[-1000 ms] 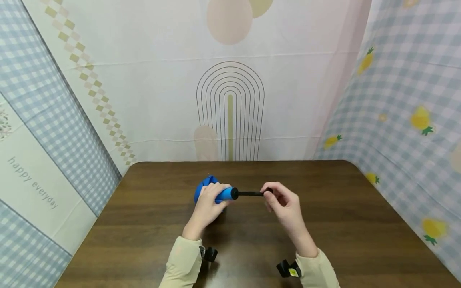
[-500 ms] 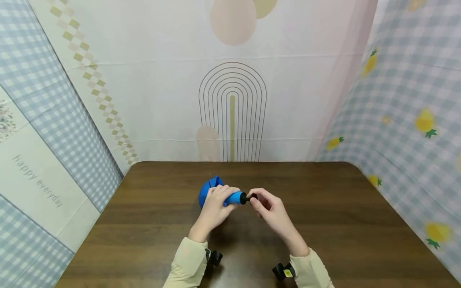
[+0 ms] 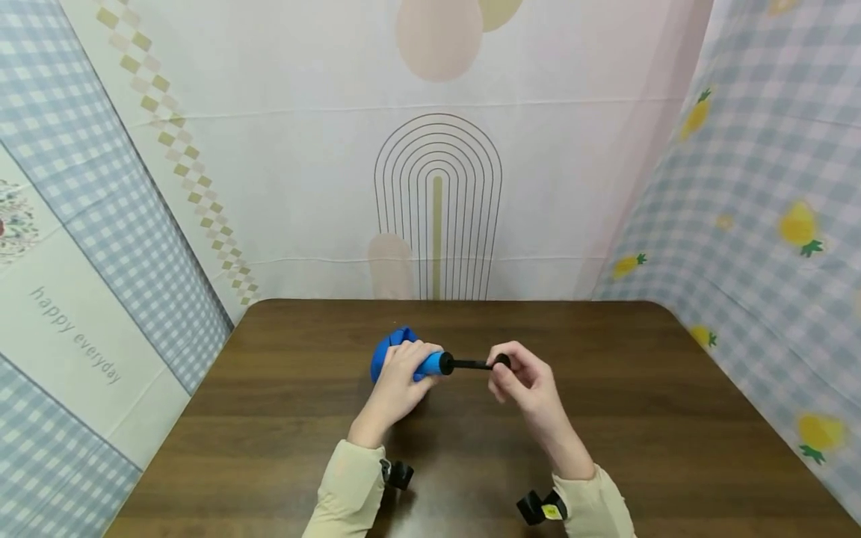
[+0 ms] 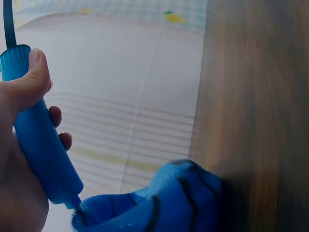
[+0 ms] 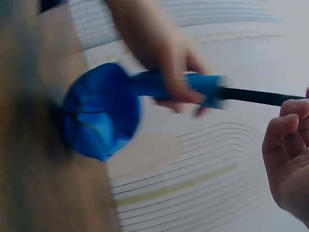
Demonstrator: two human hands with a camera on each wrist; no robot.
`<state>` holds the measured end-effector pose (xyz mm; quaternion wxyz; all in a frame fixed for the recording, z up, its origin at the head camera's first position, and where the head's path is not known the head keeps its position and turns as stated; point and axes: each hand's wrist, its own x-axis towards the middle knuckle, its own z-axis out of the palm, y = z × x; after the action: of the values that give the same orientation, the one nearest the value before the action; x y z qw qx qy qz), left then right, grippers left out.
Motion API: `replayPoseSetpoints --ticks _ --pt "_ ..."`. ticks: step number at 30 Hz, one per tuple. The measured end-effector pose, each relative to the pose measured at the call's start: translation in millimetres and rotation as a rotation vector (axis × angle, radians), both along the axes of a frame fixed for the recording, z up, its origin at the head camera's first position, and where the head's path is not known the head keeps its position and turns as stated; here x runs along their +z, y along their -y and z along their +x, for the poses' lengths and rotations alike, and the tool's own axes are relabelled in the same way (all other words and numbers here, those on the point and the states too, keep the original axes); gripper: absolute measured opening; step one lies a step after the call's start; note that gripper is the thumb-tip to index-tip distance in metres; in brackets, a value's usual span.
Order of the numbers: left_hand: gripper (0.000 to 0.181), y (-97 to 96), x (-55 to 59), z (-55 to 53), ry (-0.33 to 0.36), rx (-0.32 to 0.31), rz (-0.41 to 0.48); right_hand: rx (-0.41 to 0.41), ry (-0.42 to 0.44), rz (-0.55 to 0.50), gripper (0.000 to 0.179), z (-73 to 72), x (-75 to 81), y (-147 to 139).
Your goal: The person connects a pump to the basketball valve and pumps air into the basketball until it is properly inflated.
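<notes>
My left hand [image 3: 399, 381] is wrapped around the blue barrel of a hand pump [image 4: 46, 145]. From the barrel's black end a dark plunger rod [image 3: 471, 365] stands well out toward the right. The thumb and fingers of my right hand [image 3: 529, 381] pinch the black knob [image 3: 501, 362] at the rod's end. The pump's narrow tip meets a blue ball [image 4: 178, 198] with black lines, seen low in the left wrist view. That ball is slack and caved in, with a deep hollow facing the right wrist camera. In the head view my left hand hides part of it.
Under both hands spreads a brown wooden table [image 3: 303, 463] with rounded far corners. A pale patterned cloth [image 3: 303, 187] hangs behind it, and checked cloths [image 3: 740, 194] hang at the sides. Black wrist cameras [image 3: 531, 509] sit on both forearms.
My right hand pushed the plunger almost fully in toward the left half a second ago, and has since drawn it back out to the right. My left hand keeps its grip on the barrel.
</notes>
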<state>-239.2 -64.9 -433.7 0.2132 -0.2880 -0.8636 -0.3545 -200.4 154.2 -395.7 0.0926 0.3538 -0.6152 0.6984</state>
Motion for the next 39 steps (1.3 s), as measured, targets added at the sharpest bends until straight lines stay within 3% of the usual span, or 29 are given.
replayPoseSetpoints --ticks 5,10,15,20,23,30,35,39 --pt "0.027 -12.7 1.1 4.9 -0.071 -0.007 -0.051 0.021 0.016 0.047 0.012 -8.9 -19.7 12.6" --pt "0.029 -13.4 -1.0 4.4 -0.062 0.023 -0.092 -0.038 0.103 0.154 0.012 -13.2 -28.3 12.1" --pt "0.028 -8.0 -3.0 -4.7 -0.008 0.028 -0.062 -0.025 0.137 0.231 0.016 -15.8 -14.8 0.9" --pt "0.026 -0.2 -3.7 -15.0 0.036 0.069 -0.025 0.031 0.049 0.157 0.016 -14.9 5.1 -18.0" --pt "0.028 0.5 -3.2 -18.1 0.049 0.093 -0.016 0.059 0.009 0.123 0.012 -16.8 8.4 -25.5" --pt "0.029 -19.4 1.0 -10.0 -0.014 0.103 -0.089 -0.014 0.048 0.095 0.008 -31.1 -12.6 -14.1" --pt "0.029 -30.9 -0.4 -6.7 -0.032 0.103 -0.122 -0.051 0.093 0.147 0.011 -36.7 -26.7 -2.3" --pt "0.030 -26.8 -1.1 -8.8 -0.018 0.125 -0.133 -0.058 0.151 0.207 0.013 -36.5 -26.7 1.1"
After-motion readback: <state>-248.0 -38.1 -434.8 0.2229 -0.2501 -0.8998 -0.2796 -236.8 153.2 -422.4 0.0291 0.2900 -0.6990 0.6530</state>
